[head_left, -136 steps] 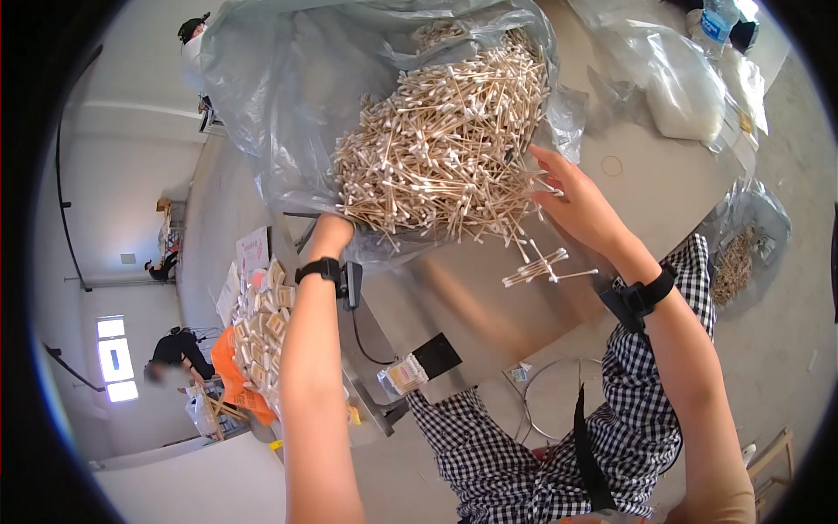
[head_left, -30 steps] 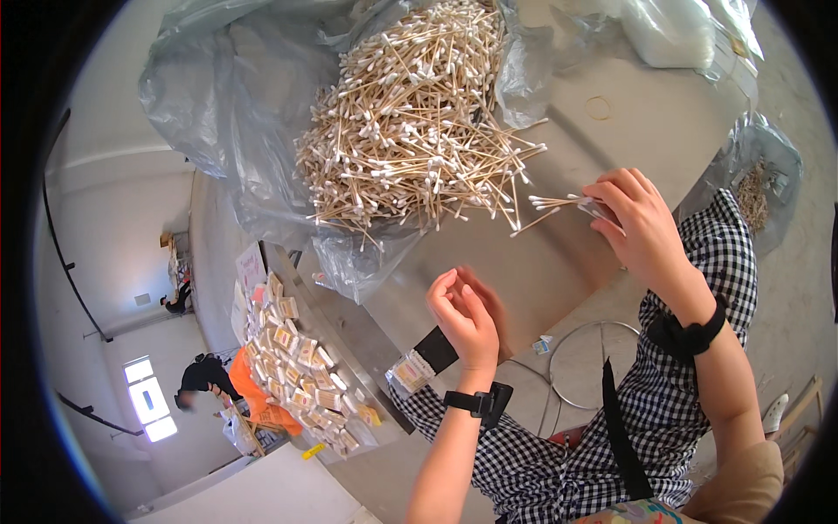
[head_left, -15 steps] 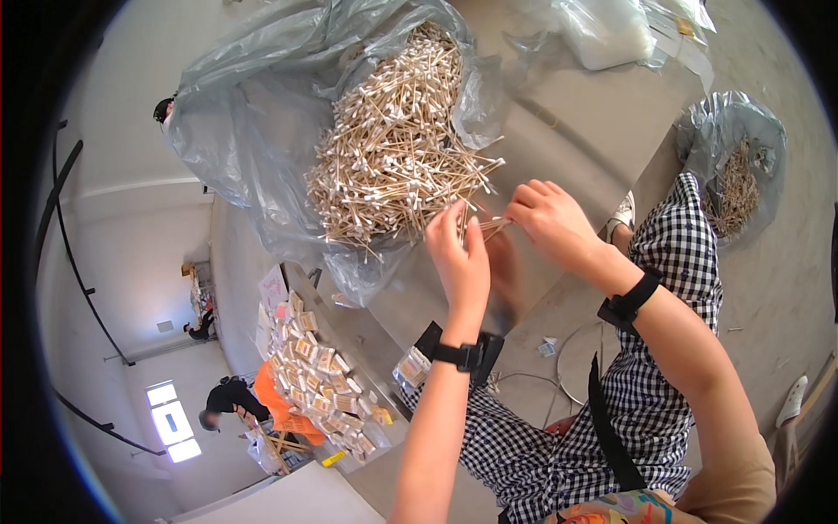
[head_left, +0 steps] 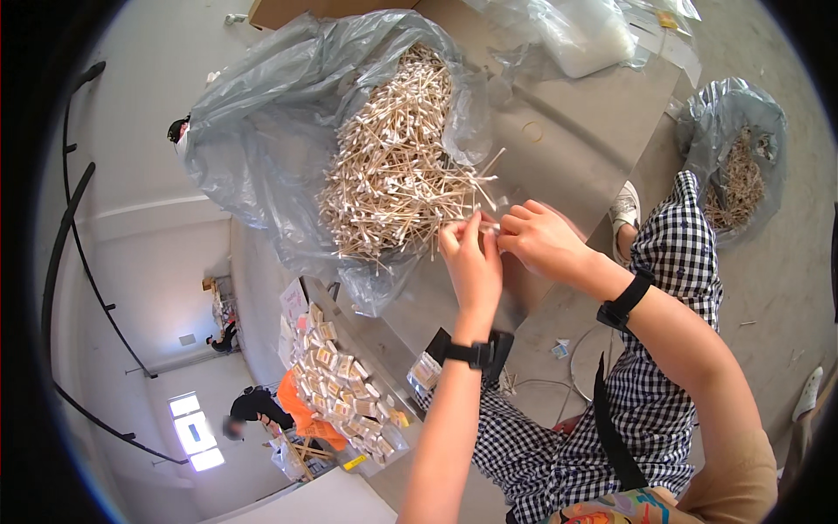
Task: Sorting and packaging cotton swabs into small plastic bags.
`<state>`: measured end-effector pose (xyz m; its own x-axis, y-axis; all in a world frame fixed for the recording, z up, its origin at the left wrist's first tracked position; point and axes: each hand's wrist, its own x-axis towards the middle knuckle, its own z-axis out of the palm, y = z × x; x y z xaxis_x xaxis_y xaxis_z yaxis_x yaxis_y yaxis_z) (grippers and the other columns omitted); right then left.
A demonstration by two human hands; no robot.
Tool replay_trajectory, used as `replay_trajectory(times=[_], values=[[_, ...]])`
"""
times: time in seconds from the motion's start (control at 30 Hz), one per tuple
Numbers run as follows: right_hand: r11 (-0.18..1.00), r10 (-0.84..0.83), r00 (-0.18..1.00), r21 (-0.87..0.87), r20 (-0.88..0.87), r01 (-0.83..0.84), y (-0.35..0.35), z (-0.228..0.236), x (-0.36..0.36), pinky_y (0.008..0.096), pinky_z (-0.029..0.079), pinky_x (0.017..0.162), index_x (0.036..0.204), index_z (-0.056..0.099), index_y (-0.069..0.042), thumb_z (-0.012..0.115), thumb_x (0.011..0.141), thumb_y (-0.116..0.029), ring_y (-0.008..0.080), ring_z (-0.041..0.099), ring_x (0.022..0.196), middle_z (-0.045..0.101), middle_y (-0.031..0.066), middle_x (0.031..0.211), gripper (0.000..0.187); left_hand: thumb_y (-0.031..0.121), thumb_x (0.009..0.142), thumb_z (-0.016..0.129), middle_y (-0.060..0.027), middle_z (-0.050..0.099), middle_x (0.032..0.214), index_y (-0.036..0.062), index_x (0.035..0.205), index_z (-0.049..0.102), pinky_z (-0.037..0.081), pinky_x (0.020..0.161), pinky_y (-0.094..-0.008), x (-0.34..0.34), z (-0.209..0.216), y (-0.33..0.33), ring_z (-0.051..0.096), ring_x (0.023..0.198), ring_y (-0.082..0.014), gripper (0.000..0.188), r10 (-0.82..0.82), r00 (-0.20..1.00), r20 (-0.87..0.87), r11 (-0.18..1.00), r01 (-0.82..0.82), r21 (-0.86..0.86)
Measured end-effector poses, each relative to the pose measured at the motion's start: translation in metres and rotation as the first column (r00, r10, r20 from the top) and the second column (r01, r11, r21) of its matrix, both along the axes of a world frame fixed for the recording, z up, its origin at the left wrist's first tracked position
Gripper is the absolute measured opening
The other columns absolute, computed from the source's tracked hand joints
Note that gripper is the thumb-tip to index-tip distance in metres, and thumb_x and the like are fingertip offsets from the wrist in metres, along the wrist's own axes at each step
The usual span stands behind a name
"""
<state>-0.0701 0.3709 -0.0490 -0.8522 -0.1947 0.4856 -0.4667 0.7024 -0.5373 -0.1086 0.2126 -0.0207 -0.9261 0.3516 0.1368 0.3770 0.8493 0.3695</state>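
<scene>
- The left hand [head_left: 472, 272] is meeting the right hand over the near part of the table, its thumb and index finger apparently pinching one side of a small bunch of cotton swabs [head_left: 491, 226].
- The right hand [head_left: 548, 248] is bending inward from the other side, its fingers curling together and apparently gripping the same bunch; its thumb is hiding from view, and the swabs' number cannot be told.
- The bunch is lying between the two sets of fingertips, just beside the near edge of the swab pile [head_left: 393, 162].
- The swab pile is spilling toward the hands from the mouth of a grey plastic bag [head_left: 257, 166], which is resting on the table [head_left: 580, 131]; a few sticks are jutting out loosely at its right side.
- A rubber band [head_left: 532, 132] is lying flat on the table, well apart from the hands.
- To the left, many small packets [head_left: 345, 384] are lying in a heap; to the right, a second plastic bag [head_left: 703, 105] is standing on the floor, also holding swabs.
- The step in hand, as judged here, is evening up the small bunch between both hands; the next move is calling for a light, steady pinch, keeping the thin sticks parallel and clear of the loose ones.
</scene>
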Motion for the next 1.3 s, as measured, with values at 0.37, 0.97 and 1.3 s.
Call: replay_trajectory(times=[0.37,0.97,1.3], values=[[0.994,0.107,0.990,-0.002,0.092,-0.108,-0.012,0.003,0.004,0.0346,0.045,0.085,0.092,0.066,-0.006,0.072,0.072,-0.009,0.0220,0.056,0.096,0.060,0.0035,0.094,0.021,0.012,0.092,0.065,-0.0164,0.051,0.132,0.0007,0.135,0.049,0.035,0.109,-0.0435,0.084,0.001,-0.067,0.047,0.126,-0.0338,0.047,0.160,0.987,-0.011,0.973,-0.156,0.168],[0.989,0.140,0.980,0.030,0.140,-0.145,-0.021,0.016,-0.003,0.0404,0.036,0.116,0.139,0.051,-0.010,0.066,0.073,0.005,0.0287,0.043,0.137,0.055,0.0092,0.140,0.070,0.006,0.083,0.073,-0.0151,0.057,0.131,0.0026,0.136,0.049,0.042,0.104,-0.0431,0.052,-0.004,-0.053,0.047,0.129,-0.0323,0.058,-0.076,0.997,0.002,0.990,0.075,0.118],[0.979,0.190,0.981,0.063,0.038,-0.192,-0.028,0.015,-0.007,0.0400,0.038,0.112,0.107,0.068,-0.004,0.067,0.069,0.002,0.0266,0.053,0.125,0.068,0.0070,0.110,0.038,0.006,0.084,0.074,-0.0119,0.063,0.120,0.0030,0.121,0.061,0.050,0.093,-0.0373,0.069,0.000,-0.064,0.059,0.110,-0.0294,0.040,0.035,0.999,-0.007,0.968,-0.032,0.249]])
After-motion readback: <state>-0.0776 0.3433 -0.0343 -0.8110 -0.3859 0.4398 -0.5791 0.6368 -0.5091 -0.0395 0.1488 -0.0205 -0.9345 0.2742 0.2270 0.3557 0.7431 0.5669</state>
